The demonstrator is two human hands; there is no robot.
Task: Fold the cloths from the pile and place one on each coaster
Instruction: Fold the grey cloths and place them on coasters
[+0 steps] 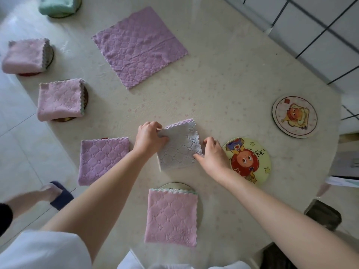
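A grey folded cloth (179, 147) with a purple scalloped edge lies on the table's middle. My left hand (149, 137) pinches its upper left corner and my right hand (212, 154) grips its right edge. Right beside it sits a bare yellow cartoon coaster (250, 162), and a second bare coaster (295, 116) lies further right. An unfolded purple cloth (138, 46) lies flat at the back. Folded cloths cover coasters: purple (103, 160), pink (172, 214) at the front, pink (60, 99) and pink (25, 55) at the left, green (58, 4) at the top.
The round table (223, 84) has a pale flowered cover; its edge curves along the left and right. My slippered foot (58, 193) stands on the tiled floor at the left. Dark objects (323, 214) sit on the floor at the lower right.
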